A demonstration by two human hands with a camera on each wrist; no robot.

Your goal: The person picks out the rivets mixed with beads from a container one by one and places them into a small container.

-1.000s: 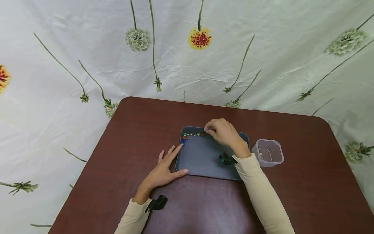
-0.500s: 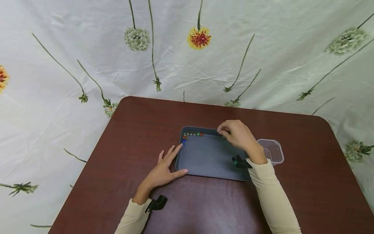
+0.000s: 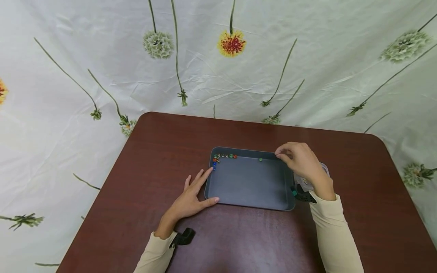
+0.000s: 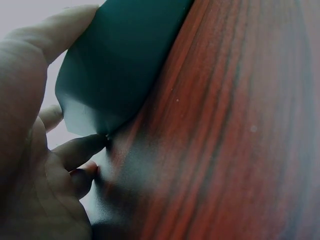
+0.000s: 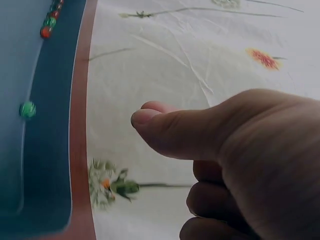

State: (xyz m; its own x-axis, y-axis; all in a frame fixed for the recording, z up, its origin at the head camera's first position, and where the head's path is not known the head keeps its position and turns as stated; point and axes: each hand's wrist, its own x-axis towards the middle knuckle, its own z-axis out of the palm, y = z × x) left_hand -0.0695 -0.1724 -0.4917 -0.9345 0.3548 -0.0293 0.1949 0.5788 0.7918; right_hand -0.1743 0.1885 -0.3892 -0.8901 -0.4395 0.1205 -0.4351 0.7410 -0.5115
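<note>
A shallow dark grey tray [image 3: 250,185] lies on the table. My left hand [image 3: 189,201] steadies it with spread fingers, the index fingertip at the left rim and the thumb at the front left corner. Along the back and left walls runs a line of small round beads [image 3: 227,156], green, red, orange and gold, ending in blue beads [image 3: 214,165] by that index fingertip. Apart from them a green bead [image 5: 28,110] sits near the back wall. Over the tray's back right corner is my right hand [image 3: 300,161], fingers curled, thumb tip against the index finger, no bead showing between them.
A clear plastic container [image 3: 325,167] stands right of the tray, partly hidden by my right hand and wrist, with a few gold beads [image 3: 305,181] inside. The brown table [image 3: 177,140] ends at the back before a flowered white cloth [image 3: 205,76].
My right hand has moved right along the tray's back edge toward the container. The lone green bead has come into view where the hand was. My left hand has stayed in place.
</note>
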